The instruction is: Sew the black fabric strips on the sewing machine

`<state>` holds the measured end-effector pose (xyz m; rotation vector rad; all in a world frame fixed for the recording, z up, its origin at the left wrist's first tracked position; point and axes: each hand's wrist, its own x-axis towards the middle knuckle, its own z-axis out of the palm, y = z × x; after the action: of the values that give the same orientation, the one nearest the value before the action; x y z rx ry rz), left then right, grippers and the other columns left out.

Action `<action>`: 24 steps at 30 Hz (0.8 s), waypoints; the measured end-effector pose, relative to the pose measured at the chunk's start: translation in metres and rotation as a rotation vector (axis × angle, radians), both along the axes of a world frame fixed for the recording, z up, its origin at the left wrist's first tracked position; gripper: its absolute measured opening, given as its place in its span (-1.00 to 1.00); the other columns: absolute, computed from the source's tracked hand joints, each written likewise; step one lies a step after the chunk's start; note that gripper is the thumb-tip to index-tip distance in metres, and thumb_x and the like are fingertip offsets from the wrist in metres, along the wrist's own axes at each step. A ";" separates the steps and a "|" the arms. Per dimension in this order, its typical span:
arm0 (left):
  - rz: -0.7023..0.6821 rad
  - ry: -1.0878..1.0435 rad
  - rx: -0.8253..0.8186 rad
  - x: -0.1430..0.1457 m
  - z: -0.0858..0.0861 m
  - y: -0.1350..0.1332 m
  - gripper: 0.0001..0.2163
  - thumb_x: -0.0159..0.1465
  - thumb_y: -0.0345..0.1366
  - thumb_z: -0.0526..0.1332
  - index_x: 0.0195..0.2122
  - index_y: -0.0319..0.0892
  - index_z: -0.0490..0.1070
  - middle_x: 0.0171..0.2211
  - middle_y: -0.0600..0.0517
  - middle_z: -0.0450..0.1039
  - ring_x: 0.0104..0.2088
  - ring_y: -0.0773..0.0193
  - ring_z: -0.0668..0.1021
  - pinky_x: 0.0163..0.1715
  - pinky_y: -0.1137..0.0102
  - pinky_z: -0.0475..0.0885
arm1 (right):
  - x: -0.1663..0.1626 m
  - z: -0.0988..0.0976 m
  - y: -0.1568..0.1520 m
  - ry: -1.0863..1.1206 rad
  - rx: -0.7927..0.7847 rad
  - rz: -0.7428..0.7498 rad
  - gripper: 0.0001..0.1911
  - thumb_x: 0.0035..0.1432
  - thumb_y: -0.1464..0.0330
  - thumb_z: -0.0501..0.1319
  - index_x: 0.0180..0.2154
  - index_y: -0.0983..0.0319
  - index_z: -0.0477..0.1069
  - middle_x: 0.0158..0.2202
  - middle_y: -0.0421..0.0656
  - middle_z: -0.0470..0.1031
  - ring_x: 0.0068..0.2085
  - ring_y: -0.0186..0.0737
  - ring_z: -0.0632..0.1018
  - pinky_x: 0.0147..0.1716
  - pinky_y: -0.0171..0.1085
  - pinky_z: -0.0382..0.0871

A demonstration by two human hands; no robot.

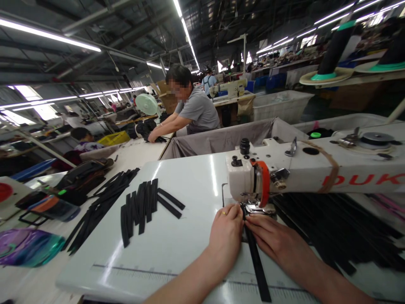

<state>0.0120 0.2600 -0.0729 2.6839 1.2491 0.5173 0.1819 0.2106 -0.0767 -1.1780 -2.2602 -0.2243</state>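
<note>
A black fabric strap (pixel 257 261) runs from under the head of a white sewing machine (pixel 294 162) toward me across the pale table. My left hand (pixel 227 228) is closed at the strap's far end, fingers bunched at its left side close to the needle area. From the right, my right hand (pixel 275 236) presses its fingers together against the strap, just below the presser foot (pixel 253 209). The fingertips of both hands nearly meet there, and the needle itself is hidden. An orange guard (pixel 264 183) curves over the machine's front end.
Short black strips (pixel 139 207) lie left on the table, with a longer pile (pixel 104 202) beyond. More black straps (pixel 341 228) lie under the machine arm. A purple-teal bag (pixel 30 247) sits far left. A co-worker (pixel 199 107) handles black material behind a cloth-lined bin (pixel 218 139).
</note>
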 end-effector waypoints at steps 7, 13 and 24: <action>0.026 -0.028 -0.033 0.003 0.001 -0.003 -0.81 0.34 -0.42 0.12 -0.05 -0.29 0.40 0.00 -0.11 0.47 0.03 0.11 0.46 0.08 0.22 0.42 | 0.000 0.007 -0.003 -0.033 -0.003 0.020 -0.68 0.28 0.53 0.01 -0.06 0.28 0.47 -0.12 -0.06 0.56 -0.05 -0.18 0.55 -0.10 -0.23 0.53; 0.031 -0.103 -0.059 0.005 0.003 -0.001 -0.80 0.34 -0.48 0.05 -0.09 -0.27 0.41 -0.02 -0.13 0.46 0.03 0.08 0.45 0.09 0.16 0.42 | 0.006 0.006 0.000 -0.010 -0.047 0.048 -0.60 0.18 0.59 0.02 -0.01 0.29 0.44 -0.06 -0.05 0.54 -0.04 -0.10 0.53 -0.06 -0.10 0.50; 0.011 -0.175 -0.114 0.001 0.001 -0.003 -0.82 0.29 -0.48 0.13 -0.11 -0.25 0.42 0.06 -0.14 0.42 0.10 0.03 0.41 0.14 0.11 0.38 | 0.014 0.006 -0.005 0.160 -0.246 0.222 -0.73 0.21 0.55 0.10 -0.26 0.14 0.50 -0.30 -0.21 0.54 -0.18 -0.22 0.51 -0.07 -0.21 0.39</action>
<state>0.0135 0.2573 -0.0723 2.4803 1.2072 0.6458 0.1955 0.2059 -0.0708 -1.0115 -2.2980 0.2324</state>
